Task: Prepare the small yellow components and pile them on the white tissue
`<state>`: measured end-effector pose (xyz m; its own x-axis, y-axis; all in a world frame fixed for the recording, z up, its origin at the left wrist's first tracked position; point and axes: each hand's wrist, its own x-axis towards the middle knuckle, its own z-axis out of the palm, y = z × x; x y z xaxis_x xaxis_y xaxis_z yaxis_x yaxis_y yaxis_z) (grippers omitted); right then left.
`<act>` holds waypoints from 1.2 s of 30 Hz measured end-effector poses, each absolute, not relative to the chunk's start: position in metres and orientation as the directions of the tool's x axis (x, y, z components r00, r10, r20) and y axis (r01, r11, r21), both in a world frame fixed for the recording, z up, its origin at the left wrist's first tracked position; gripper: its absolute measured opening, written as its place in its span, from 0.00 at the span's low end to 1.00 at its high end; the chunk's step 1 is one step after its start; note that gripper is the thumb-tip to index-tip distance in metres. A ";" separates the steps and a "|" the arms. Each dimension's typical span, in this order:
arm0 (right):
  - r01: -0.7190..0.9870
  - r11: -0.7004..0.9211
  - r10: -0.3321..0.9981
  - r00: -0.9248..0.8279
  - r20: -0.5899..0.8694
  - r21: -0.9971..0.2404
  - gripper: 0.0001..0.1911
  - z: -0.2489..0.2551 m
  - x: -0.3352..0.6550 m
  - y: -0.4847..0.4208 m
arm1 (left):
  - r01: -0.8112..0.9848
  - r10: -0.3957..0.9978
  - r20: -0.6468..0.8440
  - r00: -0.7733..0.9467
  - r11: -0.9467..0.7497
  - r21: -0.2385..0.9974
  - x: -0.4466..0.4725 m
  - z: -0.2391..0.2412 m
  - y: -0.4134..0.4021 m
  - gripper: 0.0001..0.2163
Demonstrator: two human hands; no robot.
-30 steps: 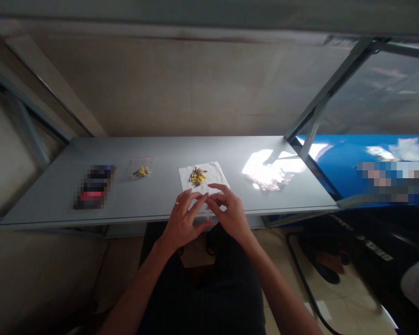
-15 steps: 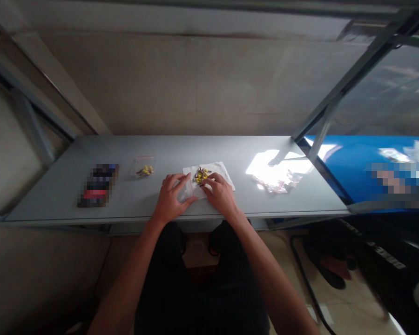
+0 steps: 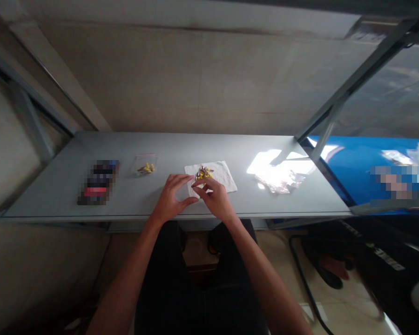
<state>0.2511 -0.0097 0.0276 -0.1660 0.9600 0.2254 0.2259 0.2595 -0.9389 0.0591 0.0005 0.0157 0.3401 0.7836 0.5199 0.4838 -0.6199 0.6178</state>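
A white cloth (image 3: pixel 226 178) lies near the front of the grey table, bearing a pile of small yellow-and-metal pieces (image 3: pixel 204 172). My left hand (image 3: pixel 172 197) is curved at the cloth's left edge, its thumb and fingers around a clear zip bag that barely shows between them. My right hand (image 3: pixel 213 196) pinches one small piece, dark at its tip, close to the left fingertips and just in front of the pile. Its exact shape is too small to make out.
Left on the table are a clear zip bag of yellow pieces (image 3: pixel 145 167) and a blurred dark, red-banded object (image 3: pixel 99 182). Clear bags (image 3: pixel 281 184) lie at the right in sunlight. Metal posts (image 3: pixel 330 121) frame the table; a blue table (image 3: pixel 356 172) adjoins it.
My right hand has moved left from the pile toward my left hand, with a small piece in its fingertips. The left hand stays nearly in place.
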 end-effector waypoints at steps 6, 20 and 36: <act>-0.067 0.003 0.974 -0.226 0.018 -0.998 0.20 0.025 0.243 -0.010 | 0.432 0.818 0.494 0.294 -0.575 0.695 0.055 0.018 -0.001 0.27; 0.228 0.219 0.952 -0.263 0.157 -0.949 0.16 0.031 0.252 -0.003 | 0.429 0.810 0.514 0.284 -0.586 0.687 0.059 0.012 -0.001 0.25; 0.802 0.206 0.949 -0.025 0.313 -0.560 0.13 0.014 0.263 0.008 | 0.371 0.862 0.490 0.134 -0.502 0.782 0.052 0.012 0.000 0.25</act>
